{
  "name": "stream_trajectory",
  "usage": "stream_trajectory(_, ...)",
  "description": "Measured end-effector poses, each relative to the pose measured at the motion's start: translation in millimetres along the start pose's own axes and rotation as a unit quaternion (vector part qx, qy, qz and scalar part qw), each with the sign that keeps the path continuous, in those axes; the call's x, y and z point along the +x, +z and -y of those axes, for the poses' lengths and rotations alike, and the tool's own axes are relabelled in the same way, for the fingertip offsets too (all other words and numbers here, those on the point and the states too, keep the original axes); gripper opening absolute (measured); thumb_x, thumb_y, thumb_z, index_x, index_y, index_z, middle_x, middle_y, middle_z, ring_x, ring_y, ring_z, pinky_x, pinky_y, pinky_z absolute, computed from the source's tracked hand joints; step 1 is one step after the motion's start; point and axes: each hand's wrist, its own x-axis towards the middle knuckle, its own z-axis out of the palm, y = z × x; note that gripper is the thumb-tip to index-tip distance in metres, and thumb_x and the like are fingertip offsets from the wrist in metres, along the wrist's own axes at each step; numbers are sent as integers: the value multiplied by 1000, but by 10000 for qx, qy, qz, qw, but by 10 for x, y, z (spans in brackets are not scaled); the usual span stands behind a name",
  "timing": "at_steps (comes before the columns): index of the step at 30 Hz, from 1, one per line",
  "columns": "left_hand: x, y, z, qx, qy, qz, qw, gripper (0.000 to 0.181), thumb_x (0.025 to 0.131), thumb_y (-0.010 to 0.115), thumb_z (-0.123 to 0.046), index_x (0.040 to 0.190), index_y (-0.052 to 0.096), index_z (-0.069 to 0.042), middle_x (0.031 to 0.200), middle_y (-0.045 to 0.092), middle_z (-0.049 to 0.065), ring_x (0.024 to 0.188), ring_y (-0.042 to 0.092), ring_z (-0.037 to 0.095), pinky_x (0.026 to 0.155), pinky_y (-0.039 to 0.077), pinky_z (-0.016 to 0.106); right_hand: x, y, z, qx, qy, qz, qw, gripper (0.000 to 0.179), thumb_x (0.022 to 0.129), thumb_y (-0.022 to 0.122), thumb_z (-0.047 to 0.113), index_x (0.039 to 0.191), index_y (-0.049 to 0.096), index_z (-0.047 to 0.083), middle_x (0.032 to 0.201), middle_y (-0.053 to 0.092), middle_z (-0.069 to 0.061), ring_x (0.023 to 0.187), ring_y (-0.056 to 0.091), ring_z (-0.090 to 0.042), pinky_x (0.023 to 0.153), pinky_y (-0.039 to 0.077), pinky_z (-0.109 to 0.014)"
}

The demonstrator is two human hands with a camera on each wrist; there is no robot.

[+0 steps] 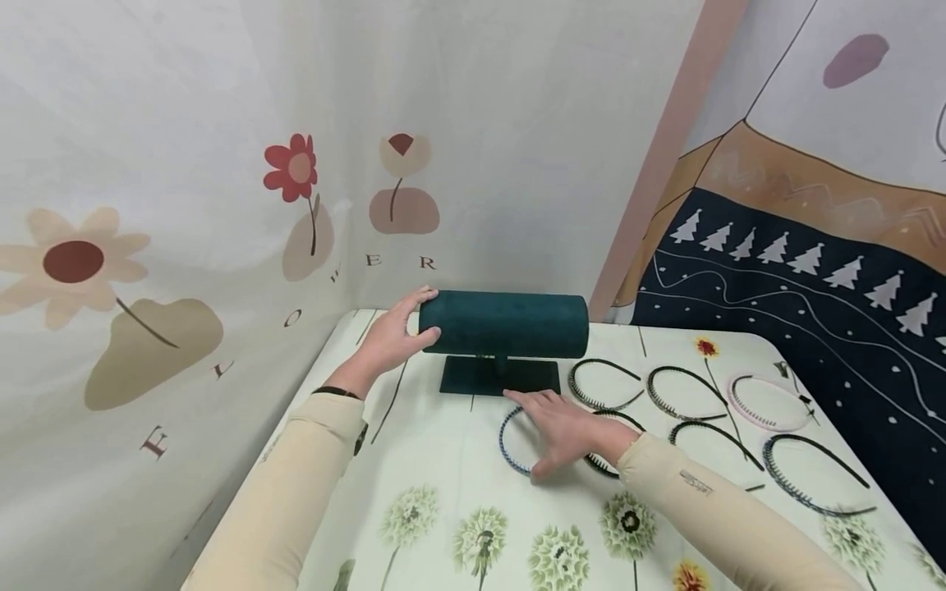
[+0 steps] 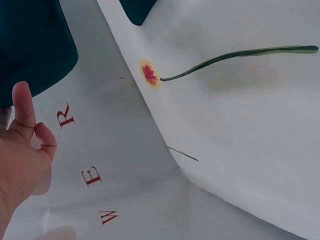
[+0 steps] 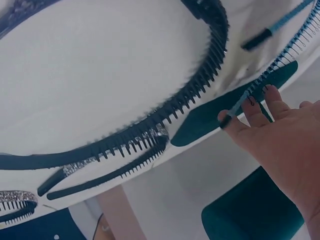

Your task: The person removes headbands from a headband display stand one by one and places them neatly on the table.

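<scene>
A dark teal, velvet-like roll (image 1: 510, 324) lies level on its stand, above a flat dark base (image 1: 532, 375). My left hand (image 1: 388, 336) rests against the roll's left end, fingertips near the top and thumb at the front. In the left wrist view, a fingertip of the left hand (image 2: 22, 162) overlaps the roll's edge. My right hand (image 1: 565, 428), fingers extended, reaches over a blue toothed headband (image 1: 503, 443), hiding much of it. In the right wrist view, the headband's end crosses the fingertips of the right hand (image 3: 280, 132); whether they press on it I cannot tell.
A dark headband (image 1: 602, 468) lies partly under my right wrist. Several more spread rightward, among them a black headband (image 1: 571, 382), a pink headband (image 1: 732, 398) and a greyish headband (image 1: 785, 486). A printed curtain (image 1: 502, 164) hangs behind the flowered tablecloth (image 1: 429, 451).
</scene>
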Motion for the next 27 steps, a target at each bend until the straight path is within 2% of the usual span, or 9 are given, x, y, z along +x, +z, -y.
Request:
stream_trajectory(4, 11, -11, 1, 18, -28, 2, 10000, 72, 105, 65, -42, 169, 32, -32, 181, 21, -4, 162, 32, 38, 124, 38, 69, 31, 8, -10, 56, -9, 64, 10000, 137, 73, 96, 54, 173, 12, 16, 173, 35, -9, 152, 41, -36, 124, 41, -58)
stream_trajectory(12, 24, -2, 1, 22, -15, 9, 10000, 72, 105, 66, -41, 168, 33, -32, 181, 21, -4, 162, 33, 38, 123, 39, 68, 81, -4, 35, 45, -17, 54, 10000, 134, 73, 95, 56, 173, 15, 16, 171, 40, -10, 151, 44, -37, 122, 43, -58)
stream_trajectory(27, 27, 0, 5, 9, -37, 5, 10000, 73, 104, 66, -41, 168, 33, -33, 181, 21, -4, 163, 31, 38, 124, 39, 68, 105, 0, 31, 14, -71, 232, 9997, 133, 71, 96, 55, 171, 19, 14, 171, 37, -12, 156, 38, -36, 127, 36, -57)
